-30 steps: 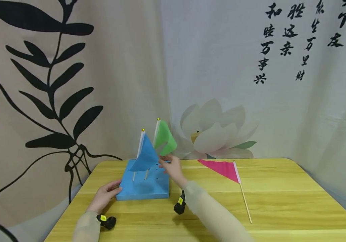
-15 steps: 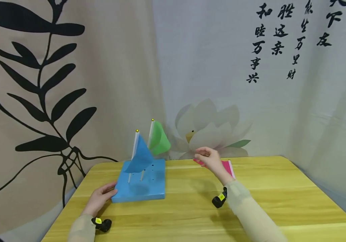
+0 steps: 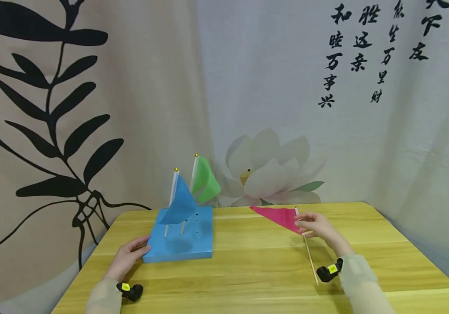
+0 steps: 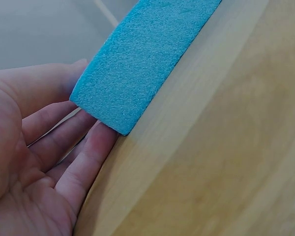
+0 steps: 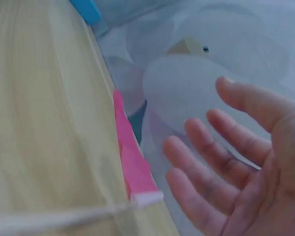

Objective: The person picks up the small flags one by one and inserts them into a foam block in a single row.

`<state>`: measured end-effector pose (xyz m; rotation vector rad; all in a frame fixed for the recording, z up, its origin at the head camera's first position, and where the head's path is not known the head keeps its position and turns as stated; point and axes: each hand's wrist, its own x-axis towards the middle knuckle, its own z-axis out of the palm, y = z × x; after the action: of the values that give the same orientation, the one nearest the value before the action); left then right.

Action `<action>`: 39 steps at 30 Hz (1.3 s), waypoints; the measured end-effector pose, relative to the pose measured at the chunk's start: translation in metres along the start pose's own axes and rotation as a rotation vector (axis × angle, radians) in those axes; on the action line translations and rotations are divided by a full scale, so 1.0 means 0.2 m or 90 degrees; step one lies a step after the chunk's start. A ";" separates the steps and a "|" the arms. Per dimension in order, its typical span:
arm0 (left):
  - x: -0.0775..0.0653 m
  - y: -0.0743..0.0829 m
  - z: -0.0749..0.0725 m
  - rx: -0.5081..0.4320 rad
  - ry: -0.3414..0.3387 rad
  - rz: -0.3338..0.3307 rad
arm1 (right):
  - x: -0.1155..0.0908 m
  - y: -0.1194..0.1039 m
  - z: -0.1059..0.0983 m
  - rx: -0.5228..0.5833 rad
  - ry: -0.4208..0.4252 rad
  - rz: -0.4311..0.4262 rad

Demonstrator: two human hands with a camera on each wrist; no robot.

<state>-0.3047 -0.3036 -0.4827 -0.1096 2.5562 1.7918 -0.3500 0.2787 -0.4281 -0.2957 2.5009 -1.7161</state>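
Backdrop (image 3: 263, 78) reads 和睦万事兴 — right grip (image 3: 320, 226) near pink flag (image 3: 274, 216).

Perforated blue foam board (image 3: 183, 254) laid flat, blue pennant (image 3: 181, 205) and green pennant (image 3: 208, 179) planted upright in it, pink triangular pennant (image 3: 274, 216) laid flat well to its right, stick uncovered at lower end

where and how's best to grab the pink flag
Probably by its thin stick, just below the cloth, pinched from above and the right. The pink flag lies on the table with its floppy cloth pointing left, so the stick is bare on its right side, where the right hand hovers.
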 end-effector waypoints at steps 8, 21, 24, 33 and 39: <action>0.01 0.00 -0.01 0.009 0.000 0.007 | -0.05 0.10 -0.06 0.013 0.033 0.092; 0.01 0.00 0.00 -0.001 -0.004 -0.001 | -0.10 0.19 -0.01 0.002 0.062 0.182; 0.01 0.00 0.00 0.000 -0.001 -0.002 | -0.09 0.18 0.02 -0.045 0.078 0.179; 0.01 0.00 0.00 0.008 0.003 0.006 | -0.06 0.19 0.06 -0.110 0.109 0.193; 0.01 0.00 0.01 0.002 0.004 0.003 | -0.06 0.20 0.07 -0.124 0.108 0.195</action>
<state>-0.3063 -0.3030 -0.4841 -0.1104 2.5648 1.7923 -0.3405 0.2828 -0.4702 0.2199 2.6641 -1.4382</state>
